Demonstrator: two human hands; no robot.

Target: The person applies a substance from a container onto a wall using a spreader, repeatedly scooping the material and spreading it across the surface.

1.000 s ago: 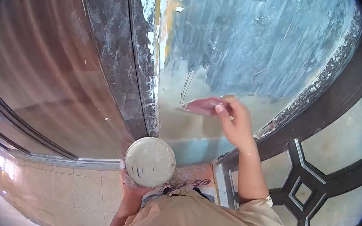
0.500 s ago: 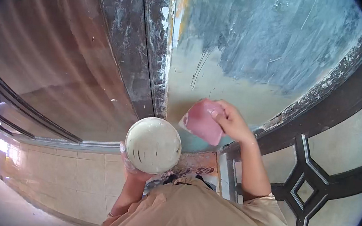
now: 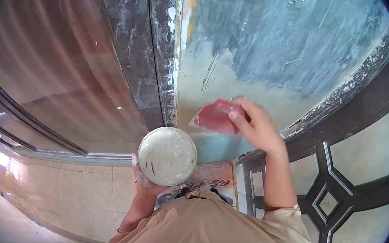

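My right hand (image 3: 256, 126) grips a flat pink scraper (image 3: 215, 116) and presses its edge against a blue wall panel (image 3: 272, 43) smeared with pale putty. The lower part of the panel carries a smooth beige coat. My left hand (image 3: 144, 183) holds a round white bowl (image 3: 167, 156) coated in putty, low and close to my chest, just below the scraper.
A dark, putty-spattered door frame (image 3: 156, 53) runs down the left of the panel, with a brown shutter (image 3: 51, 65) beyond it. A dark metal grille with glass panes (image 3: 343, 174) stands to the right. Beige tiles (image 3: 74, 194) line the lower left.
The scraper went down from the panel to the bowl's rim, then rose back onto the wall. The bowl stayed almost still in my left hand.
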